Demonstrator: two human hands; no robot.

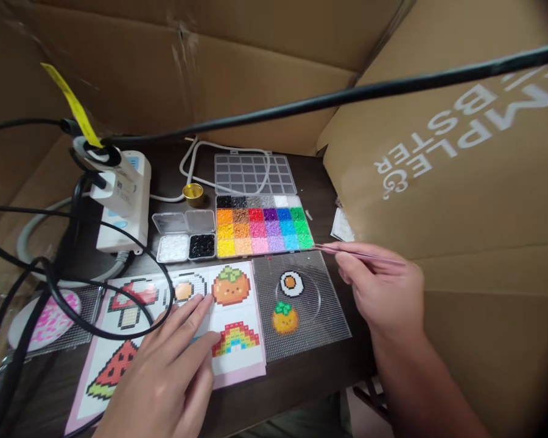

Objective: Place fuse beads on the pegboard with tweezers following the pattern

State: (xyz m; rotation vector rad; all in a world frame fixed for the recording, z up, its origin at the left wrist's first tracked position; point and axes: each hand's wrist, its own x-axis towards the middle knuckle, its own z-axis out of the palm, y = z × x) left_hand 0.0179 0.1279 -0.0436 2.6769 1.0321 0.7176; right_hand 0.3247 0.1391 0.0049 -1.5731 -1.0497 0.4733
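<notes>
The left hand point(173, 359) lies spread, gripping nothing, on the pattern sheet point(237, 312), probably steadying it, bead box point(265, 253) and pegboard point(301, 348) within easy reach, pink tweezers point(332, 249) by the box's green corner, any bead between their tips indiscernible, pinched in the right hand point(386, 292) beside cardboard point(466, 225) lettered, inverted, "MPLE &" and "STER".

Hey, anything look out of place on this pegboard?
Possibly: a tiny red speck, perhaps a stray bead, sits near the far edge of the pegboard, apart from the egg design and fruit design.

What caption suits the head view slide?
Right hand holds tweezers near bead pegboard; left hand rests on pattern sheet.
</notes>
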